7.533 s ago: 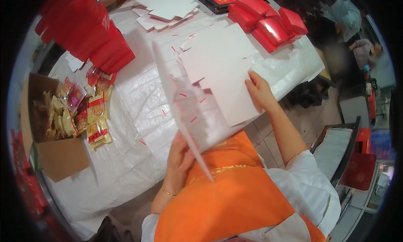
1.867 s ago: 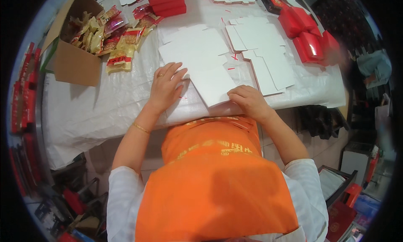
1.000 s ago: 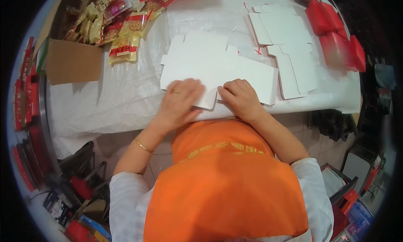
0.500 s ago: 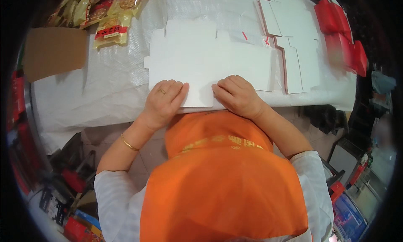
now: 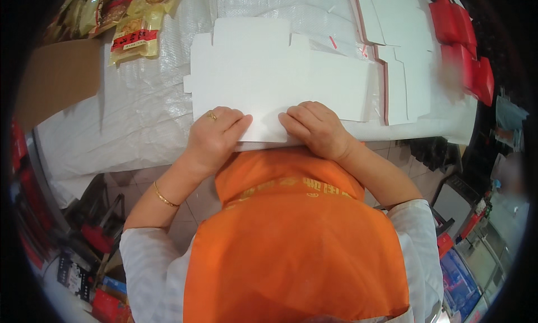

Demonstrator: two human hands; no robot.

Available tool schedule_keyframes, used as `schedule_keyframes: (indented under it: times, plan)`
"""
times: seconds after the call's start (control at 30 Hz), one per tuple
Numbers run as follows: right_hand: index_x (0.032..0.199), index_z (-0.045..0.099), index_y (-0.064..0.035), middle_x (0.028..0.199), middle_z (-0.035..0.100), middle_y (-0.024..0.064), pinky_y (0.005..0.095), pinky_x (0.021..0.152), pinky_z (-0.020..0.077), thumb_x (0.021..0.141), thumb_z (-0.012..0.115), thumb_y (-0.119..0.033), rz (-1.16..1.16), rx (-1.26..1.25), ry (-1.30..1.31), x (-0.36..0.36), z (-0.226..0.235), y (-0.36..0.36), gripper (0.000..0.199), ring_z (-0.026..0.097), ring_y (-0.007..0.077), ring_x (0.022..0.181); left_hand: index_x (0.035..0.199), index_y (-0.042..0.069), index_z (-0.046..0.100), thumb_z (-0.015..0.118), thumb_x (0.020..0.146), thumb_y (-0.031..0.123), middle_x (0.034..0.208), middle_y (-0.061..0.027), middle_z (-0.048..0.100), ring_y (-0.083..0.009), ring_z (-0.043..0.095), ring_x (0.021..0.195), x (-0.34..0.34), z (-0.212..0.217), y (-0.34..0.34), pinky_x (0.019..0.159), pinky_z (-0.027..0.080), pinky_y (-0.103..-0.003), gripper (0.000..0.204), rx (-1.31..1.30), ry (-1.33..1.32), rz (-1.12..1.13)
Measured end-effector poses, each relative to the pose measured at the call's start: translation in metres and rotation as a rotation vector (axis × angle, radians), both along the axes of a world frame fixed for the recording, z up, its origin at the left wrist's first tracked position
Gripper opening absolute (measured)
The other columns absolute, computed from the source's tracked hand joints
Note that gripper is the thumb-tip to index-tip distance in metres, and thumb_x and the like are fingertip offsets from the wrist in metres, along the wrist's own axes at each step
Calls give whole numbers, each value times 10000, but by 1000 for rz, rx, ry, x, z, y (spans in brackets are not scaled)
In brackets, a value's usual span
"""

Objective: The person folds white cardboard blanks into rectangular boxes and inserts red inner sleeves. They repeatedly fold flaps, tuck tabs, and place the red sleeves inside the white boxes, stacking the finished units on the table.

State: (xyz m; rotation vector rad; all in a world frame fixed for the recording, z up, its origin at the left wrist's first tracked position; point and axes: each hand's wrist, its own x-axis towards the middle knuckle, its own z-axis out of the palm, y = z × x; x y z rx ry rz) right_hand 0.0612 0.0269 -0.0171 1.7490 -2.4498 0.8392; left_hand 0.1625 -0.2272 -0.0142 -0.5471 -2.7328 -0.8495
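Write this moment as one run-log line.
left hand: curled at near side of white card | right hand: curled at same side | right side: other white cards, red boxes | left side: yellow packets

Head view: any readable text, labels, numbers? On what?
Apron: gold characters, wording not copied out.
Nearest packet: characters on its red band, wording not copied out.
Black box: white print, too small to read.
White card: no print on the face in view.
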Motion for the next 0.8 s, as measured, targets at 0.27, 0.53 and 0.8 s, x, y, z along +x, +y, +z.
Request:
schedule_keyframes:
  times: [0.27, 0.53, 0.8]
  plan:
    - [917, 664, -68, 836, 605, 81, 379, 667, 506, 844, 734, -92, -148, -6, -373, -7, 3, -9, 104, 592, 282, 756, 869, 21, 748, 820, 780, 119, 799, -121, 694, -275, 670, 708, -39, 30, -18, 638, 526, -375, 151, 321, -714, 97]
    - [847, 672, -20, 825, 654, 167, 453, 716, 516, 897, 725, -274, -227, 299, -627, -30, 28, -21, 264, 641, 386, 786, 815, -12, 731, 824, 805, 185, 704, -178, 664, -291, 613, 618, -69, 38, -23, 609, 486, -389, 217, 145, -889, 52]
    - [825, 685, 12, 791, 682, 218, 471, 726, 524, 908, 728, -291, -348, 416, -652, -29, 40, -35, 317, 666, 411, 773, 993, -1, 648, 810, 810, 116, 809, -159, 702, -295, 671, 731, -61, 32, -24, 686, 518, -378, 271, 197, -678, 125]
